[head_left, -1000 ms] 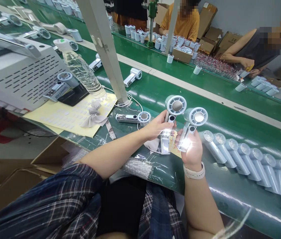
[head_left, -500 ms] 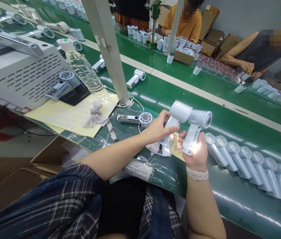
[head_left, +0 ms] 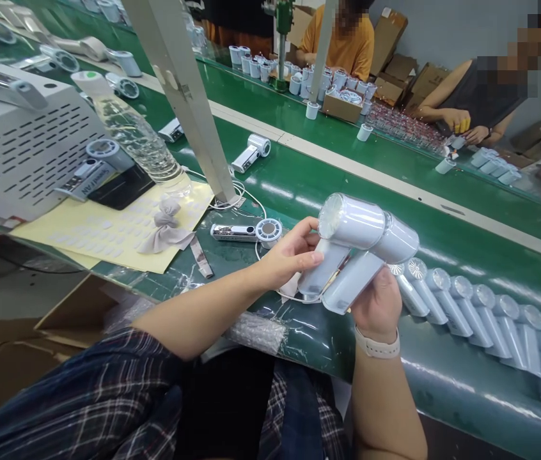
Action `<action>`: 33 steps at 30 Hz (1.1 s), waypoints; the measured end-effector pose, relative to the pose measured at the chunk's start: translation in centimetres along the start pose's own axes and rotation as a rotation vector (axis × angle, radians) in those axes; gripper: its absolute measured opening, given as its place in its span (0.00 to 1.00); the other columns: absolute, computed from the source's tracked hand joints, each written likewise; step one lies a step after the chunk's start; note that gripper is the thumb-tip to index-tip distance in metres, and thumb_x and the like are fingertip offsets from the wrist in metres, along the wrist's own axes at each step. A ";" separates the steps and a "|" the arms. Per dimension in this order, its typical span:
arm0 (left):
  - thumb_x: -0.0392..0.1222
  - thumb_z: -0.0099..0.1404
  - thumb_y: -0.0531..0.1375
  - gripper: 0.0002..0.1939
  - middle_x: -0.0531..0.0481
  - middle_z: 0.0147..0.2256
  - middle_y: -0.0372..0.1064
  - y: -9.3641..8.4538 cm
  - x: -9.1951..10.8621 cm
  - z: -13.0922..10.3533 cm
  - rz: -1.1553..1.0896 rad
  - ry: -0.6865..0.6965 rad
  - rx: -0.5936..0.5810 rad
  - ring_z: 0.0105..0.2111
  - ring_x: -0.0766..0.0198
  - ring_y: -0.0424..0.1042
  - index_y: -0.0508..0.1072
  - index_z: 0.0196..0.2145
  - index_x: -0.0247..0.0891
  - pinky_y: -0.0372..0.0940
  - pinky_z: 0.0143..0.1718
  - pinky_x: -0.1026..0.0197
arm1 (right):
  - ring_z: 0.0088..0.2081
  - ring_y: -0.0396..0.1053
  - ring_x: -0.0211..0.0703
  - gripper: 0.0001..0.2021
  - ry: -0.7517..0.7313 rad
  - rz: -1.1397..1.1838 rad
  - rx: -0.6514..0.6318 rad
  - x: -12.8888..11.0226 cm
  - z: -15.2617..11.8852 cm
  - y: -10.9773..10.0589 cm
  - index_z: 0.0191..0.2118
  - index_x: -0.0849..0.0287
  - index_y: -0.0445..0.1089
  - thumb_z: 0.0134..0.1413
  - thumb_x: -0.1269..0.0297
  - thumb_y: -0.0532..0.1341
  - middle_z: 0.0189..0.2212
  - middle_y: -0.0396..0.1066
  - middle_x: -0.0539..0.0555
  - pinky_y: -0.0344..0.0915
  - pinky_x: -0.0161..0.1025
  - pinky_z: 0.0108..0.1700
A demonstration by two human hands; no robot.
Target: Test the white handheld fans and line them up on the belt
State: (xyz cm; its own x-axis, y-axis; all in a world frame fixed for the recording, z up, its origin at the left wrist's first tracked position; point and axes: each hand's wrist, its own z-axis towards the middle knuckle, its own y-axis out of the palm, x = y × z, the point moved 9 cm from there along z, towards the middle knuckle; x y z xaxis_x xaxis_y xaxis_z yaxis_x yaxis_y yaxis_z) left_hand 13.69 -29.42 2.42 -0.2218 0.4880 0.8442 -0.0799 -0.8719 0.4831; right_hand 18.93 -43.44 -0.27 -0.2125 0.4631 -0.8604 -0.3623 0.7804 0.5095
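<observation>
My left hand (head_left: 294, 252) is closed around the handle of a pale blue handheld fan (head_left: 354, 220). Its wide round head points up and right, with the ribbed end towards the left. In my right hand (head_left: 380, 303), which wears a white wrist band, is a second handheld fan (head_left: 353, 282) of the same kind. The two fans are side by side above the bench, their heads overlapping in view. Part of the right hand's fingers is hidden behind its fan. Left of my left hand, another fan (head_left: 268, 232) lies on the bench with a white cable beside it.
A row of several fans (head_left: 462, 306) lies to my right. On the left are a water bottle (head_left: 131, 131), a vented metal box (head_left: 25, 153), a yellow sticker sheet (head_left: 107, 223) and a grey cloth (head_left: 165, 227). A post (head_left: 181, 96) rises ahead. Co-workers sit across the green belt (head_left: 294, 172).
Both fans have been turned, so the ribbed end of the left one now shows and the right one's handle slants down and left. The light glare on the right hand is gone.
</observation>
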 end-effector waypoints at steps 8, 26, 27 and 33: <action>0.49 0.49 0.78 0.29 0.50 0.32 0.71 0.0 -2.5 0.0 -0.131 -0.307 -0.026 0.29 0.66 0.71 0.72 0.42 0.34 0.66 0.35 0.60 | 0.28 0.68 0.43 0.18 0.170 0.063 -0.093 0.7 0.3 1.3 0.44 0.55 0.77 0.59 0.49 0.57 0.29 0.69 0.52 0.72 0.46 0.34; 0.40 0.55 0.70 0.22 0.41 0.42 0.80 -1.5 -3.2 0.8 -0.255 -0.282 0.022 0.39 0.53 0.81 0.73 0.47 0.35 0.73 0.43 0.52 | 0.29 0.71 0.43 0.17 0.026 0.001 -0.135 -0.5 0.4 0.9 0.38 0.54 0.74 0.53 0.45 0.66 0.30 0.74 0.53 0.68 0.39 0.25; 0.41 0.54 0.72 0.24 0.41 0.42 0.80 -1.6 -3.1 0.8 -0.222 -0.282 0.034 0.39 0.54 0.81 0.73 0.47 0.35 0.73 0.42 0.53 | 0.31 0.73 0.46 0.17 0.020 -0.002 -0.135 -0.6 0.4 0.7 0.39 0.53 0.75 0.52 0.45 0.67 0.31 0.75 0.53 0.71 0.41 0.27; 0.51 0.48 0.79 0.36 0.40 0.43 0.81 -1.8 -2.4 0.9 -0.110 -0.238 0.027 0.41 0.54 0.81 0.75 0.51 0.35 0.73 0.44 0.54 | 0.38 0.77 0.51 0.16 -0.063 0.026 -0.008 -1.1 0.8 -0.8 0.48 0.48 0.74 0.57 0.49 0.66 0.38 0.78 0.52 0.76 0.57 0.47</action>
State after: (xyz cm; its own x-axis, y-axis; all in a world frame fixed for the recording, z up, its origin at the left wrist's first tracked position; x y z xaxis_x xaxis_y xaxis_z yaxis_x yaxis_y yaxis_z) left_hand 15.19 -28.99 -0.25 0.0216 0.5785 0.8154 -0.0639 -0.8131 0.5785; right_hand 20.19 -44.23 0.31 -0.1646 0.5085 -0.8452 -0.3651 0.7647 0.5311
